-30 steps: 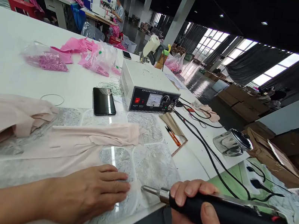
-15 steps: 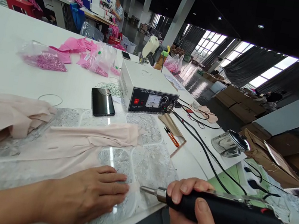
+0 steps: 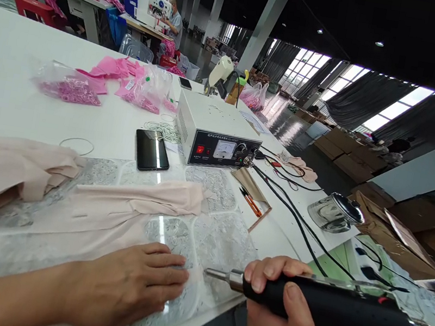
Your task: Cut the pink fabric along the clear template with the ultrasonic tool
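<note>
My left hand (image 3: 132, 287) lies flat, fingers stretched out, on thin beige fabric (image 3: 104, 227) spread over a clear-looking, grey stone-patterned mat (image 3: 226, 236). My right hand (image 3: 281, 305) is wrapped round the black body of a handheld ultrasonic welding gun (image 3: 341, 317). Its metal tip points left, just beyond my left fingertips, close to the fabric's edge by the mat; whether it touches cannot be told. A larger beige cloth pile (image 3: 5, 173) rests at the left. The welder's control box (image 3: 218, 130), with a lit red switch and a dial, stands behind the mat.
A phone (image 3: 152, 150), orange thread snips (image 3: 251, 203) and a lidded glass jar (image 3: 336, 212) are on the white table (image 3: 1, 95). Black cables (image 3: 296, 214) run from the box towards the right. Pink bags (image 3: 68, 87) lie at the back; people sew beyond.
The view has shifted slightly, so the scene sits a little further right. Both hands and the welding gun hold nearly the same positions.
</note>
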### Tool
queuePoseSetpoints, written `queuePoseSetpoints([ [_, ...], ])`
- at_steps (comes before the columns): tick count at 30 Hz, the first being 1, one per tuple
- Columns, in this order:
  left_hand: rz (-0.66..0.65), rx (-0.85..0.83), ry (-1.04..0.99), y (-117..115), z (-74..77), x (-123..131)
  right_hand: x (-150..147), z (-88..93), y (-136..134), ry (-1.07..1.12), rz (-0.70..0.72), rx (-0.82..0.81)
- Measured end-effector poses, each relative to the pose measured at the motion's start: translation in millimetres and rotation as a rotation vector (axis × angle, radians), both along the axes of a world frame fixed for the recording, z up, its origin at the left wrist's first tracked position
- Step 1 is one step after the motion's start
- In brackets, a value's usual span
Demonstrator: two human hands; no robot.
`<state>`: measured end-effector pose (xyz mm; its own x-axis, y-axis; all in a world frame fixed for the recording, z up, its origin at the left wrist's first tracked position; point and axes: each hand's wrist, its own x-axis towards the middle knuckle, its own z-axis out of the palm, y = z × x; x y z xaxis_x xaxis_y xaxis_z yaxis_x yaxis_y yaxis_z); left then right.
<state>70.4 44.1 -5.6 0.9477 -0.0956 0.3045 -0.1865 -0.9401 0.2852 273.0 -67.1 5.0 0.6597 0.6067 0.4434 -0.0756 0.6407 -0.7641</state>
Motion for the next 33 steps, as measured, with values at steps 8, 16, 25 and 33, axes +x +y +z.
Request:
queuePoseSetpoints([
  [8,0.011,-0.027,-0.015,0.2,-2.9,-0.5,-3.5,-2.1,5.7,-0.021,0.003,-0.012],
  [16,0.007,-0.037,-0.015,0.1,-1.3,-0.6,-4.7,-0.4,5.4,-0.023,0.043,-0.010],
  [25,0.001,0.016,-0.025,0.1,2.8,0.0,-6.2,-0.6,-2.0,-0.030,0.047,-0.012],
  [33,-0.040,0.153,-0.034,1.4,7.2,-5.4,-7.0,2.1,-0.4,-0.032,0.033,-0.020],
])
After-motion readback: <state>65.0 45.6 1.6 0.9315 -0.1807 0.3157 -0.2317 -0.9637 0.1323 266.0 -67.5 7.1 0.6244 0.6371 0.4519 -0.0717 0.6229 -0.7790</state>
